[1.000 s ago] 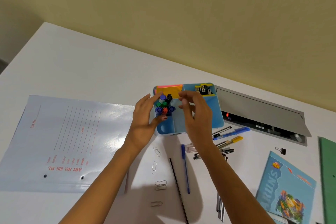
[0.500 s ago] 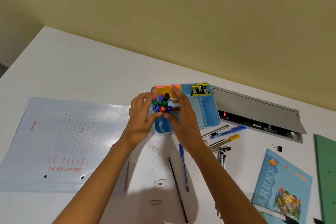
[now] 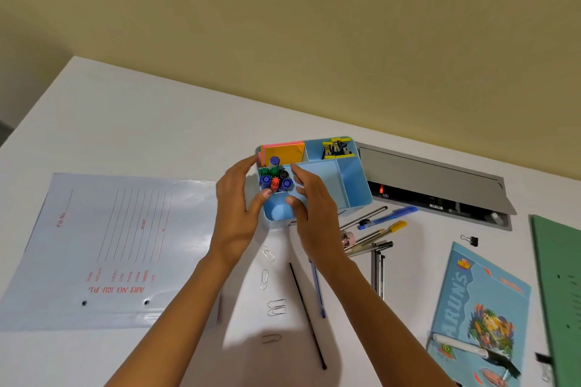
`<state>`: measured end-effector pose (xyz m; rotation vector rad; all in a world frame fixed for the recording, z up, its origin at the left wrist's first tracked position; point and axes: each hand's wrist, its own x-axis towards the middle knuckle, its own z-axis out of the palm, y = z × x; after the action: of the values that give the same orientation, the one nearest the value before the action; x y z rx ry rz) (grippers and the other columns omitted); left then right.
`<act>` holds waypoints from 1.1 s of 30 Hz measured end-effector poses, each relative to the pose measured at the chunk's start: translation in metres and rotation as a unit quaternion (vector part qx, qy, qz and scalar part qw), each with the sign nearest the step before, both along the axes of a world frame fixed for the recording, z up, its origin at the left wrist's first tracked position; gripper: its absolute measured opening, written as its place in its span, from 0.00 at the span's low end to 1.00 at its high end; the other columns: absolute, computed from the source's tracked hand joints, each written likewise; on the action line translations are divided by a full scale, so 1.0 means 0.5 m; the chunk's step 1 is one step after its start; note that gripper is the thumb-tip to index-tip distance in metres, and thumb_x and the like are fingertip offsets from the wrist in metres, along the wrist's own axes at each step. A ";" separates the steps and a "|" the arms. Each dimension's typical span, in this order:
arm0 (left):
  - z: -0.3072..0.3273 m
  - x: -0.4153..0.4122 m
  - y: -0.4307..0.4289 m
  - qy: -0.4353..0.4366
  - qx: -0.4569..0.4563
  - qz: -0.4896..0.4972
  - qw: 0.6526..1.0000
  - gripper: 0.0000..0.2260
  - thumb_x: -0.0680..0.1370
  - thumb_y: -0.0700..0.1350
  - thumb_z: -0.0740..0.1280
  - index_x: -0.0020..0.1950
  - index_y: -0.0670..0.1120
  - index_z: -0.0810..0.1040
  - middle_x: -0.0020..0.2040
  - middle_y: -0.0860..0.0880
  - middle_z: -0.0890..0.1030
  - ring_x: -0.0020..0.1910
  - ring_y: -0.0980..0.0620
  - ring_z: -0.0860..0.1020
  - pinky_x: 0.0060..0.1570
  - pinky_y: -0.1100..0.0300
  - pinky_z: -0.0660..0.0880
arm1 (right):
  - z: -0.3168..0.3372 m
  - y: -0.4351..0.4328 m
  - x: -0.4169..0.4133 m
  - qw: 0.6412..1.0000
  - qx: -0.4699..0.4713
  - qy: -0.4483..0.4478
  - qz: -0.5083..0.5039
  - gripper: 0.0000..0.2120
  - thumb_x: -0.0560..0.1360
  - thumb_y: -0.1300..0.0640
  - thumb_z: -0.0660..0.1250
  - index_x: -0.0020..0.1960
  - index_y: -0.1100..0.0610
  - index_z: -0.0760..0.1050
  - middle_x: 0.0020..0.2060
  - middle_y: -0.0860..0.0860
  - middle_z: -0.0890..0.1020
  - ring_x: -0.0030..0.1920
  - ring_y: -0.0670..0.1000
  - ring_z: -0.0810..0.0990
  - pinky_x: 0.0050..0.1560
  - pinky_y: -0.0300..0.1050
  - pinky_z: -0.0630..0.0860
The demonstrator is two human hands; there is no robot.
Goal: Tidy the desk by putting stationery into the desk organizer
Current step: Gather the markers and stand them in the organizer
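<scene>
The glossy blue plastic desk organizer sits mid-frame on the smooth white desk. The left hand curls round its rounded left wall, thumb tip against the bundled round-capped markers. The right hand hovers just right of them, fingers loosely bent, gripping nothing. Thin wire paper clips lie below.

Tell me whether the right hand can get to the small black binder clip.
Probably yes: the small black binder clip lies alone, uncovered on the white desk, right of the right hand at the blue plastic organizer.
</scene>
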<state>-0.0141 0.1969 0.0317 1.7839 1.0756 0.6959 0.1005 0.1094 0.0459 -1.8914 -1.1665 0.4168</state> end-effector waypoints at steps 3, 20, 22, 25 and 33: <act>-0.005 -0.015 -0.019 -0.011 -0.005 0.059 0.998 0.16 0.79 0.46 0.64 0.66 0.50 0.70 0.66 0.50 0.71 0.65 0.53 0.67 0.63 0.57 0.69 | 0.001 -0.042 -0.006 0.999 0.006 -0.007 -0.052 0.17 0.78 0.64 0.63 0.66 0.58 0.70 0.60 0.53 0.76 0.58 0.49 0.75 0.57 0.32 0.72; -0.031 -0.116 -0.227 0.004 -0.055 -0.028 0.998 0.07 0.78 0.41 0.65 0.49 0.53 0.77 0.50 0.56 0.76 0.50 0.57 0.76 0.50 0.58 0.75 | -0.040 -0.385 -0.066 0.978 -0.007 -0.059 -0.198 0.11 0.74 0.67 0.67 0.53 0.55 0.77 0.47 0.47 0.78 0.45 0.42 0.78 0.48 0.33 0.75; -0.040 -0.127 -0.253 0.017 -0.062 -0.046 0.997 0.07 0.78 0.41 0.65 0.48 0.53 0.77 0.51 0.54 0.76 0.50 0.56 0.77 0.49 0.60 0.73 | -0.051 -0.411 -0.083 0.978 -0.019 -0.050 -0.201 0.12 0.74 0.68 0.66 0.53 0.54 0.77 0.46 0.46 0.78 0.45 0.42 0.78 0.48 0.31 0.74; -0.049 -0.133 -0.282 0.034 -0.079 -0.069 0.994 0.07 0.78 0.41 0.65 0.46 0.54 0.77 0.51 0.53 0.77 0.50 0.55 0.77 0.48 0.62 0.72 | -0.065 -0.444 -0.104 0.978 -0.034 -0.044 -0.203 0.12 0.74 0.69 0.66 0.52 0.54 0.77 0.46 0.47 0.78 0.45 0.41 0.77 0.47 0.27 0.71; -0.053 -0.109 -0.341 0.054 -0.088 -0.133 0.986 0.07 0.78 0.41 0.65 0.46 0.53 0.78 0.49 0.53 0.78 0.50 0.54 0.76 0.52 0.59 0.74 | -0.087 -0.521 -0.106 0.966 -0.048 -0.059 -0.246 0.12 0.73 0.70 0.67 0.52 0.57 0.77 0.46 0.48 0.78 0.42 0.42 0.76 0.46 0.25 0.70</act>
<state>-0.0686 0.0262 0.0054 1.7832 0.9165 0.3355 0.0477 -0.1509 0.0022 -2.2281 -0.7180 0.0859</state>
